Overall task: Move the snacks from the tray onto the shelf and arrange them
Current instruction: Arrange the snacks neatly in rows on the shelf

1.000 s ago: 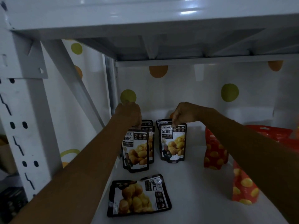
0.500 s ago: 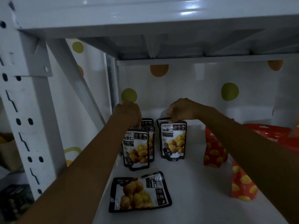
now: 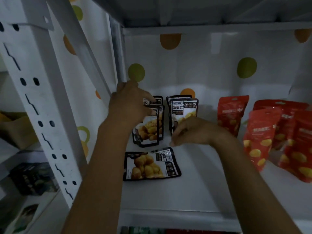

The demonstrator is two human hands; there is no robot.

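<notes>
Inside the white metal shelf (image 3: 202,188), two small groups of glossy black snack pouches printed with yellow kernels stand upright near the back wall. The left hand (image 3: 130,107) sits on top of the left group (image 3: 148,130), its fingers (image 3: 152,113) stretched across the pouches' top edges. From where I stand I cannot tell whether it pinches them or only touches them. The right group (image 3: 184,110) stands just beside the left one, with a narrow gap between the two. The right hand (image 3: 190,132) hangs in front of the lower half of that group, fingers loosely curled downward with nothing in them. Below it, nearer the shelf's front edge, a flat black pouch (image 3: 152,164) lies face up. Off to the right stand shiny red snack pouches: a single red pouch (image 3: 231,114), then a red cluster (image 3: 263,132) further along. A white dotted sheet (image 3: 219,51) with green and orange spots lines the back, and a white perforated steel post (image 3: 32,92) rises at the left.
</notes>
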